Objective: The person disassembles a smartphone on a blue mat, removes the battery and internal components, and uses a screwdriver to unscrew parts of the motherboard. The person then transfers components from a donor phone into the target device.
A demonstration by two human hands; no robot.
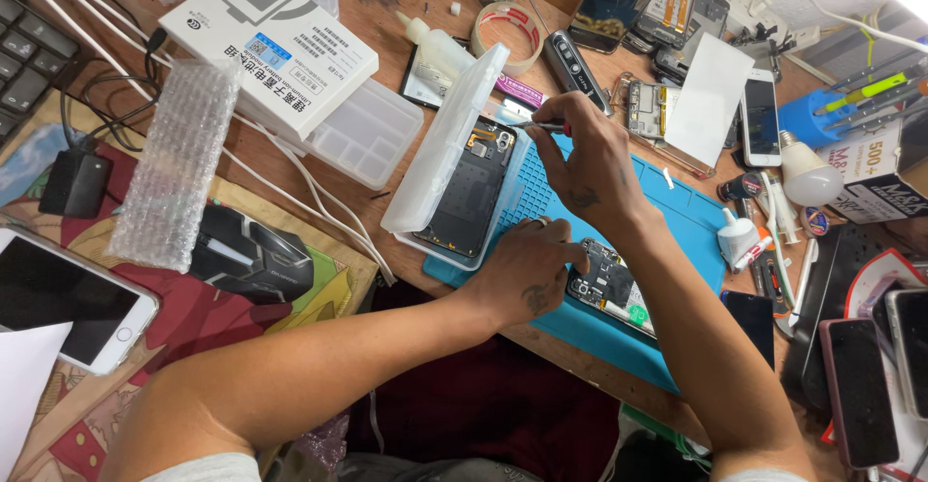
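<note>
My right hand (580, 158) grips a thin metal tool, probably tweezers (537, 125), its tip over the top of a black phone back shell (474, 187) lying in an open clear plastic case (440, 144). My left hand (527, 269) presses down on an opened phone with bare circuit boards (611, 289) on a blue work mat (677, 211). Its fingers curl over the phone's left end.
A white box (266, 42), a clear parts tray (367, 134), bubble wrap (174, 163), a black mouse (249, 255) and a white phone (68, 298) lie at left. Tape roll (507, 35), glue bottle (435, 47), phones, a bulb (807, 175) and small tools crowd the right.
</note>
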